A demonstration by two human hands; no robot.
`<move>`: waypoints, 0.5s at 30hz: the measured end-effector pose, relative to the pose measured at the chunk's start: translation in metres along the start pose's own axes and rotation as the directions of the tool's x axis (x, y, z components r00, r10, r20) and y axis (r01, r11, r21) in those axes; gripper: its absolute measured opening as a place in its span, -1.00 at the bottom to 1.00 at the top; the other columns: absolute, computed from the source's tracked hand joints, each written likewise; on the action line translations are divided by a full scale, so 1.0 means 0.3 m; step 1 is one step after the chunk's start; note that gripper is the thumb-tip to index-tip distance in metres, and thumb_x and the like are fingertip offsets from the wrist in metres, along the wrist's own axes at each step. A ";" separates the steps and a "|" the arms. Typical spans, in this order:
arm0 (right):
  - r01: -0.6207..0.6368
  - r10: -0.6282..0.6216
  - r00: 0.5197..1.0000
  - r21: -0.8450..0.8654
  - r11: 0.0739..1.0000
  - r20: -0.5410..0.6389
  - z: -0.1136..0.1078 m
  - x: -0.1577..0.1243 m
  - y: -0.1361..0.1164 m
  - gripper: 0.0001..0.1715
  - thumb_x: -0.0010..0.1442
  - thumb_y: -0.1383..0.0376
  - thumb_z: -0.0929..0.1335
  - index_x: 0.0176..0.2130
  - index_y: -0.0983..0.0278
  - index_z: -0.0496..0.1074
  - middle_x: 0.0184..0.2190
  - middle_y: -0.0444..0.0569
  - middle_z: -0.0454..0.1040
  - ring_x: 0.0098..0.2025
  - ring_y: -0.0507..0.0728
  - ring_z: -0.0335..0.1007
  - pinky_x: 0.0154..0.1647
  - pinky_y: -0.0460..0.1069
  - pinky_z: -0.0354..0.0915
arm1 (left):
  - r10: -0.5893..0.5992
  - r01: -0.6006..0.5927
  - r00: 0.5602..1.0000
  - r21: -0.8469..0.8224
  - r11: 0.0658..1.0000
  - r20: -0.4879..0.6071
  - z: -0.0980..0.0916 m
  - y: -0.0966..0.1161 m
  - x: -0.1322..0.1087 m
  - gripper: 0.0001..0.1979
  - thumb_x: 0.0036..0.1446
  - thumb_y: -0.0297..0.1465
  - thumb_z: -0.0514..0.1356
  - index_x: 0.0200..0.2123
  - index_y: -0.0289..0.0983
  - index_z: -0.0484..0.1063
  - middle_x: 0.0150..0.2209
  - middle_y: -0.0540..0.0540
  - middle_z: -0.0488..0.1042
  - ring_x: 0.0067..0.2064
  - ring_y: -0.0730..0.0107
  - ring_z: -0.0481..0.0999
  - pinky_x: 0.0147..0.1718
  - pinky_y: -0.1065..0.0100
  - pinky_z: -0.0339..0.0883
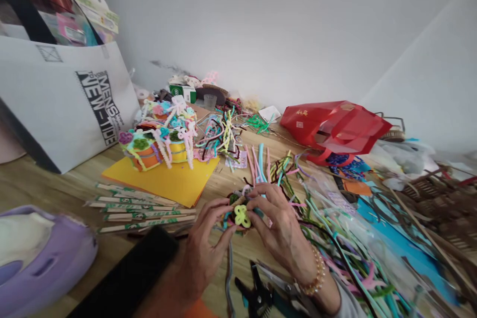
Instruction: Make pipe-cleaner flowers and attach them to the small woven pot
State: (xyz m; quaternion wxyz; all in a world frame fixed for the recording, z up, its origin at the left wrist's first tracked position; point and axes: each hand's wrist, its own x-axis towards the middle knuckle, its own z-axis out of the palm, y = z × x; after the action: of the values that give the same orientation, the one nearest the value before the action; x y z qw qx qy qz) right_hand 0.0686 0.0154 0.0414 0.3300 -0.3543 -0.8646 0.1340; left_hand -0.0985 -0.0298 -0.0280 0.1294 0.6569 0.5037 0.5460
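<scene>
Between my hands, low in the middle, sits a small multicoloured pipe-cleaner craft piece (233, 198) with dark, green and brown parts. A yellow-green pipe-cleaner flower (242, 216) lies against its near side. My left hand (208, 241) is closed on the piece's left edge, thumb below and fingers above. My right hand (279, 226), with a beaded bracelet at the wrist, pinches the flower's right side between thumb and fingers. The underside of the piece is hidden. Black-handled pliers (257, 290) lie on the table just below, beside a metal blade.
Finished pipe-cleaner baskets (147, 156) stand on yellow paper (186, 184). Wrapped sticks (145, 216) lie at left, near a purple container (70, 248) and a dark oblong object (126, 273). Loose pipe cleaners (346, 258) crowd the right. A white bag (55, 94) and a red bag (335, 124) stand behind.
</scene>
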 end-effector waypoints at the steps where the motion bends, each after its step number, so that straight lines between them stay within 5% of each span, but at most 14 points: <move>1: 0.006 -0.006 1.000 0.012 1.000 -0.005 0.003 0.002 0.003 -0.86 0.22 0.46 0.30 -0.29 0.23 0.39 -0.15 0.03 0.37 -0.07 0.19 0.28 -0.06 0.11 0.29 | 0.004 -0.004 1.000 0.001 1.000 -0.001 0.000 0.000 0.000 -0.69 0.12 -0.54 0.20 -0.07 -0.16 0.36 -0.04 -0.11 0.43 -0.01 0.25 0.45 -0.03 0.21 0.37; 15: 0.008 -0.016 0.999 0.153 0.988 0.048 0.012 0.007 0.025 -0.85 0.21 0.44 0.33 -0.34 0.21 0.44 -0.13 0.01 0.34 0.01 0.18 0.26 0.02 0.11 0.27 | 0.009 -0.009 1.000 0.003 1.000 -0.011 -0.003 -0.004 0.001 -0.73 0.11 -0.56 0.15 -0.14 -0.17 0.41 -0.09 -0.09 0.48 -0.04 0.25 0.48 -0.03 0.23 0.37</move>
State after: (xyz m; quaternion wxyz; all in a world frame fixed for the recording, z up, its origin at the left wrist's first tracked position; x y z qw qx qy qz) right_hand 0.0689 0.0221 0.0363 0.3358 -0.3194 -0.8617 0.2065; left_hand -0.0998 -0.0294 -0.0284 0.1233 0.6562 0.5024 0.5494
